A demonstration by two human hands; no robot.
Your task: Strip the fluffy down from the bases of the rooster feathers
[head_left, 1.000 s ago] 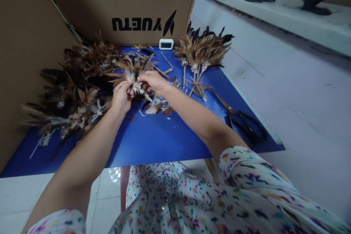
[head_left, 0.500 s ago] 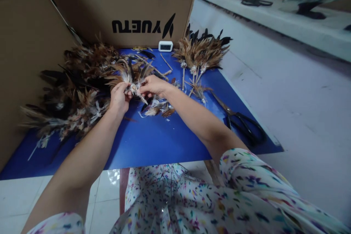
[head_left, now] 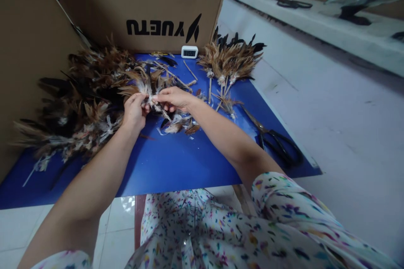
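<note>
A small feather bundle [head_left: 148,88] is held between both hands above a blue counter [head_left: 176,159], its white downy quill ends pinched by the left hand [head_left: 135,111] from one side and by the right hand [head_left: 173,98] from the other, the fingertips of the two hands nearly touching. Brown and tan plumes are fanned away from the hands toward a cardboard box [head_left: 142,4]. Just beneath the right hand, loose feather scraps [head_left: 179,124] are scattered on the counter. To the left of the left hand, a large heap of brown and black feathers [head_left: 75,105] is spread across the counter. Beyond the right hand, finished feather bunches [head_left: 232,61] are laid with their stems pointing back toward the hands. A small white digital timer [head_left: 189,52] is stood against the foot of the box. Black-handled scissors [head_left: 277,143] are seen lying well to the right of the right forearm, near the counter's edge. What the box contains cannot be told.
</note>
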